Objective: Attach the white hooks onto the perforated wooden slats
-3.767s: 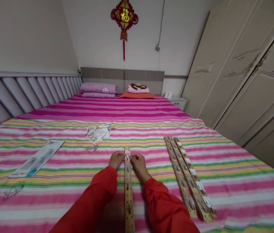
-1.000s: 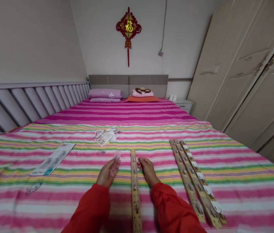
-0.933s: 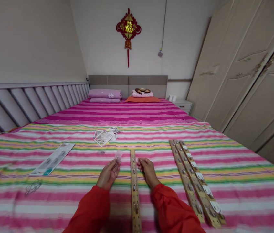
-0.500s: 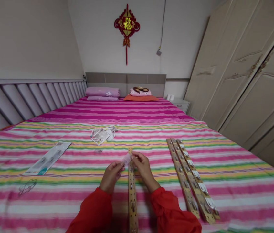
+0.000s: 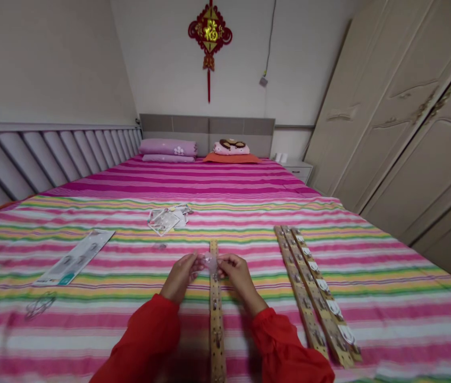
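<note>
A long wooden strip [image 5: 216, 324] with holes and small metal hooks lies on the striped bedspread, running away from me. Above its far part, my left hand [image 5: 180, 276] and my right hand [image 5: 239, 274] meet and pinch one small clear plastic hook piece [image 5: 210, 262] between their fingertips. Both arms wear red sleeves. The piece is small and see-through, so its detail is hard to make out.
Three more wooden strips [image 5: 312, 290] with clear hooks lie side by side at the right. A pile of clear wrappers [image 5: 165, 218] sits further up the bed, a printed package card [image 5: 74, 257] and a wire-like item [image 5: 38, 306] at the left. A wardrobe [image 5: 409, 117] lines the right wall.
A second ago my left hand alone held the clear piece, to the left of the strip, and my right hand rested beside the strip. Both hands have since come together on the piece over the strip.
</note>
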Motion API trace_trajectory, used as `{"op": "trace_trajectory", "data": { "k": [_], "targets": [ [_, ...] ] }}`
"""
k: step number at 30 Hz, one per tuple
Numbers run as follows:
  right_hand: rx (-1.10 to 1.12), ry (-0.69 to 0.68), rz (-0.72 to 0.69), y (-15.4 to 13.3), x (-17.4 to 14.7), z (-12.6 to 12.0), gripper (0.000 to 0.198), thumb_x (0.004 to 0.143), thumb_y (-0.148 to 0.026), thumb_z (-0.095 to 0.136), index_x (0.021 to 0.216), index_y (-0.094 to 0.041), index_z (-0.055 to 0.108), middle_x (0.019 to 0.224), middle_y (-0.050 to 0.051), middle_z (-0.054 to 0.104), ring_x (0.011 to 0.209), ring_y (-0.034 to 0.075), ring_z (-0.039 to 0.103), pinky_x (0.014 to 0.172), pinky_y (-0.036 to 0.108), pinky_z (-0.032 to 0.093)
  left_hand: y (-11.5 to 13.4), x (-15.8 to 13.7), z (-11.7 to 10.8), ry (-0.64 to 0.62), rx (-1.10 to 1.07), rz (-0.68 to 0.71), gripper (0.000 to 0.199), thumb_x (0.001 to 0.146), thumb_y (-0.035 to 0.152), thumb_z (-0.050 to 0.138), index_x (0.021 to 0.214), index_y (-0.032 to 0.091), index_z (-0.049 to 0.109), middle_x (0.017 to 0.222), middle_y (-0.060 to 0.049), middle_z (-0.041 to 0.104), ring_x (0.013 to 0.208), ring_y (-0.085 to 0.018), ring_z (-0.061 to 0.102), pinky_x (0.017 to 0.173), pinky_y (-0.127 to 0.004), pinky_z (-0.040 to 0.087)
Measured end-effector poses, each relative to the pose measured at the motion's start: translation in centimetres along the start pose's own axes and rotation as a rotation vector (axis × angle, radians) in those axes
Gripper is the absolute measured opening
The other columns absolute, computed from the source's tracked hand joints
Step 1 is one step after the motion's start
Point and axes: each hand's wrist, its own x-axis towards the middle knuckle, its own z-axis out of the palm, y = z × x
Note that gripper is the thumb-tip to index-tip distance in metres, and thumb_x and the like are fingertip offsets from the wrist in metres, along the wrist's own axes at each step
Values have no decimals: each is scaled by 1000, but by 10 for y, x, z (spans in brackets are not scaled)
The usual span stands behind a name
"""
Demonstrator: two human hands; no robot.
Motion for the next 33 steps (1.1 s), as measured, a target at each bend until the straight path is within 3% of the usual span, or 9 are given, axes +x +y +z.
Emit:
{"op": "trace_trajectory", "data": {
  "k": [6, 10, 16, 20, 26, 30, 33],
  "targets": [
    [120, 50, 61, 1, -3, 4, 16, 57, -27, 73, 64, -15, 64, 44, -2, 60, 39, 10, 51, 43, 22, 40, -15, 12, 6, -19, -65, 131, 45, 43, 33, 86, 78, 14, 65, 74, -2, 68, 70, -11, 62, 65, -21, 45],
    [141, 68, 67, 2, -1, 7, 14, 57, -25, 70, 62, -16, 61, 44, -2, 60, 38, 9, 50, 42, 22, 39, -18, 18, 12, 45, -93, 110, 52, 36, 29, 87, 80, 13, 64, 72, -3, 68, 68, -12, 62, 65, -24, 47],
    [46, 67, 10, 2, 5, 1, 11, 58, -24, 66, 65, -16, 62, 43, -5, 57, 39, 9, 48, 42, 22, 36, -8, 13, 16, 8, -9, 124, 58, 48, 35, 82, 100, 15, 65, 78, -3, 69, 68, -12, 61, 62, -23, 47],
    [-65, 24, -66, -3, 13, -5, 8, 56, -24, 64, 60, -17, 63, 44, -6, 54, 40, 9, 43, 43, 22, 33, -2, 11, 13, -27, 78, 101, 46, 61, 51, 70, 89, 14, 69, 83, -5, 70, 72, -14, 62, 60, -23, 46],
    [-151, -21, -154, -17, 26, -3, 10, 55, -24, 66, 63, -18, 66, 52, -4, 58, 48, 11, 48, 49, 23, 38, 2, 20, 12, -134, 239, 200, 35, 50, 39, 79, 70, 12, 69, 58, 0, 63, 52, -8, 52, 49, -19, 37],
    [-100, 71, -154, -21, 29, -2, 16, 60, -30, 69, 70, -18, 66, 56, -3, 60, 49, 12, 50, 48, 23, 39, 1, 27, 14, -23, 70, 88, 33, 49, 34, 81, 69, 13, 65, 60, 0, 65, 53, -8, 56, 54, -20, 44],
    [-46, 33, -84, -15, 30, 0, 18, 60, -33, 71, 66, -18, 64, 53, -2, 61, 46, 12, 51, 46, 24, 40, -3, 32, 18, 53, -68, 46, 31, 51, 30, 82, 69, 13, 63, 62, -1, 67, 57, -9, 60, 60, -22, 49]
  ]
}}
